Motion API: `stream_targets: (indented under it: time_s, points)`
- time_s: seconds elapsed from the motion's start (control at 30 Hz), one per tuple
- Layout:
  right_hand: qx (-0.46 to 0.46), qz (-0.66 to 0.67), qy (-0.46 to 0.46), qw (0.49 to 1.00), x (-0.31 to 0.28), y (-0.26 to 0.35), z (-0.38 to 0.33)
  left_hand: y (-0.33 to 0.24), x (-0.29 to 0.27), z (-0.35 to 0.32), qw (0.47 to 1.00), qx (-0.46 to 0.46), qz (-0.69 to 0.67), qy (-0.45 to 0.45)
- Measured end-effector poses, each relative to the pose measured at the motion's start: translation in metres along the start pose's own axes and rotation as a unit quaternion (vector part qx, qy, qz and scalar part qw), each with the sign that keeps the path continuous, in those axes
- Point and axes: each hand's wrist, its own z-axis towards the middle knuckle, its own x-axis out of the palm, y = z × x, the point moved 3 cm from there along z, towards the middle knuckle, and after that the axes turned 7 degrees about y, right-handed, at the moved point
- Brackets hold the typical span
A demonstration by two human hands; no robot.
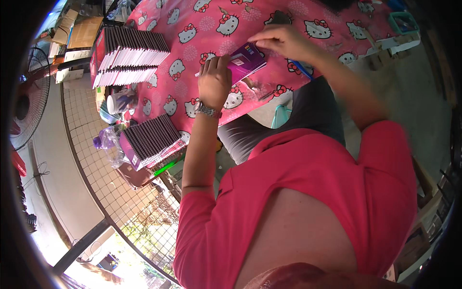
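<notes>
Pink-sleeved shoulders and the person's own chest fill the lower part of the view, with both forearms reaching up to a table. Between the hands lies a small purple cardboard box with a white label (245, 61), flat and slightly tilted on a pink plastic tablecloth printed with white cartoon cats (192, 29), close to the table's near edge. The left hand (214, 79), a metal watch (208, 111) on its wrist, has its fingers together and curled over the box's left end, pressing it down. The right hand (281, 41) rests at the box's upper right corner, fingertips bunched as if pinching its flap; whether they actually grip anything I cannot tell.

Further along the table, toward its far left corner, stands a big stack of flat dark-purple boxes with white edges (129, 57), laid in rows. Off the table's left edge, on a lower stand, a second slanting bundle of the same dark flat boxes (153, 140) rests, with a clear plastic bottle with a purple cap (108, 142) just beside it. At the table's far right corner sits a small green plastic basket (403, 21).
</notes>
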Motion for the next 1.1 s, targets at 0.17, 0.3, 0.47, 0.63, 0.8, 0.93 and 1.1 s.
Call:
stream_targets:
  time_s: [0.17, 0.3, 0.47, 0.63, 0.8, 0.93, 1.1]
  points:
    - [-0.014, 0.022, -0.069, 0.997, 0.028, 0.002, 0.007, -0.008, 0.015, 0.003, 0.997, -0.038, -0.003, -0.068]
    - [-0.060, 0.005, -0.076, 0.995, 0.029, 0.004, 0.006, -0.005, 0.020, 0.001, 0.995, -0.039, 0.011, -0.089]
    - [-0.051, 0.015, -0.004, 0.999, 0.029, 0.006, 0.007, -0.003, 0.023, -0.002, 0.993, -0.036, 0.006, -0.109]
    - [0.071, 0.077, 0.087, 0.991, 0.028, 0.009, 0.007, -0.008, 0.020, 0.001, 0.994, -0.035, -0.030, -0.099]
    - [-0.066, -0.008, -0.027, 0.997, 0.029, 0.018, 0.007, -0.029, 0.016, 0.007, 0.995, -0.018, 0.001, -0.095]
    - [0.075, -0.003, 0.072, 0.995, 0.024, 0.033, 0.009, -0.030, 0.021, 0.005, 0.998, -0.017, 0.033, -0.055]
    - [0.069, 0.038, 0.082, 0.994, 0.025, 0.032, 0.019, -0.020, 0.026, -0.005, 0.997, -0.003, -0.010, -0.071]
